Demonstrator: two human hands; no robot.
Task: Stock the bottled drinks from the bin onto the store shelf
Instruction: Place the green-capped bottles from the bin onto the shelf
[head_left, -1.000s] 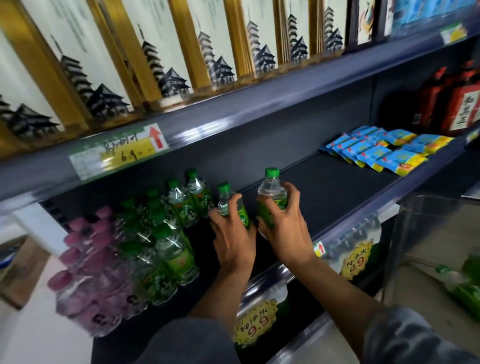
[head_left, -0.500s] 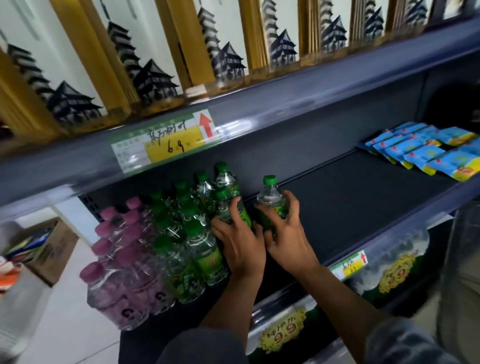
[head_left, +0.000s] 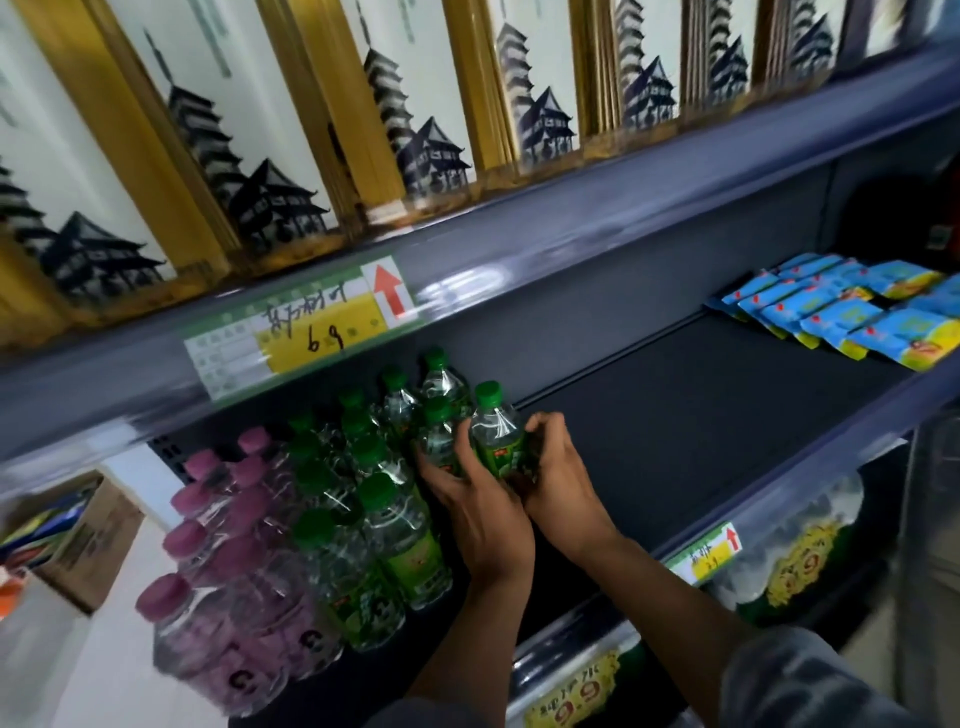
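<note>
Dark shelf (head_left: 701, 415): both hands' fingers grip green-capped bottles, left hand (head_left: 483, 514), right hand (head_left: 561, 488).

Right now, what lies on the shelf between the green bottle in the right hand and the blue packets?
Nothing: in the head view, bare dark shelf runs from the green bottle to the blue packets.
</note>
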